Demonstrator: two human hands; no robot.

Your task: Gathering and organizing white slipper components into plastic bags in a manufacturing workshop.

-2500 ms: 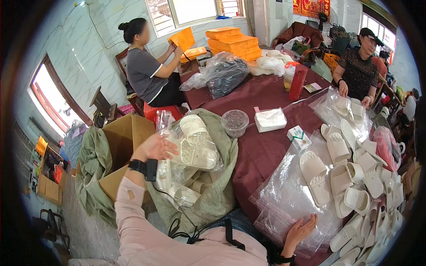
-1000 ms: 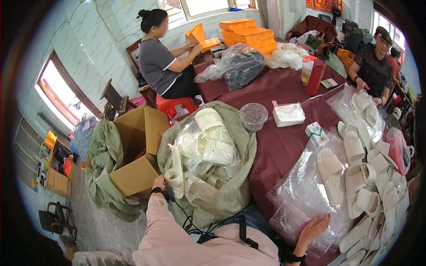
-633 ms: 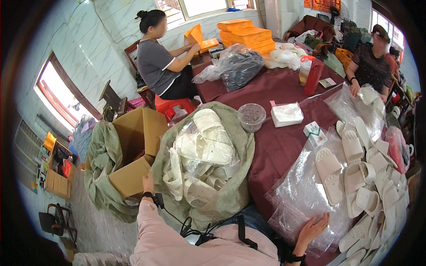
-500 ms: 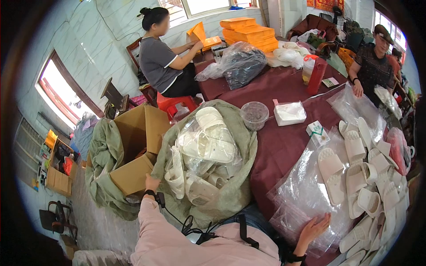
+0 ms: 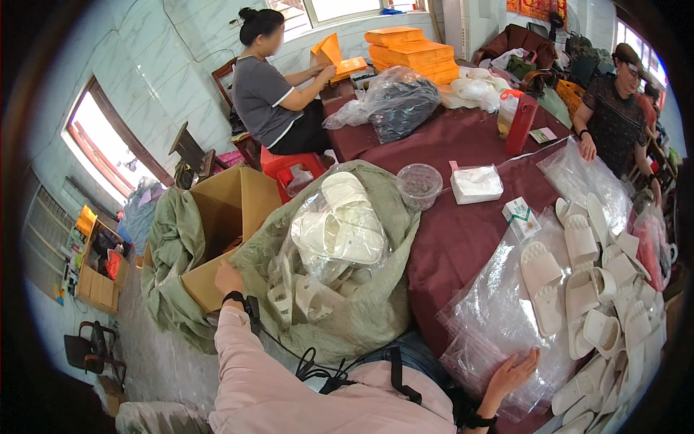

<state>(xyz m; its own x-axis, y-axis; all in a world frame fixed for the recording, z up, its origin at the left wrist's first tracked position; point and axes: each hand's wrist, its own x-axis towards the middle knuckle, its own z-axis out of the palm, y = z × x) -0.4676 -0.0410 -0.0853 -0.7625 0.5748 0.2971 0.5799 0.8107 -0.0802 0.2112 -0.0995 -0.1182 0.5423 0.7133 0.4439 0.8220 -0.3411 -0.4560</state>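
My left hand [image 5: 229,278] is closed on the rim of a green woven sack [image 5: 387,311], beside the flap of a cardboard box [image 5: 206,283]; its fingertips are partly hidden. Inside the sack lie several cream slippers [image 5: 316,298], and on top of them is a pair in a clear bag [image 5: 345,230]. My right hand [image 5: 515,372] rests on a pile of clear plastic bags [image 5: 481,318], fingers stretched out, holding nothing. Close to it, loose cream slippers [image 5: 543,282] are heaped at the right of the table.
On the maroon-covered table [image 5: 452,239] stand a round clear tub [image 5: 418,186], a tissue pack [image 5: 476,184], a small white-green box [image 5: 521,217] and a red flask [image 5: 520,124]. One person [image 5: 271,94] folds orange packaging at the far side; another [image 5: 618,108] stands at right.
My left hand has moved up and left, drawing the sack's rim over part of the box flap. More of the slippers inside is covered. My right hand stays put.
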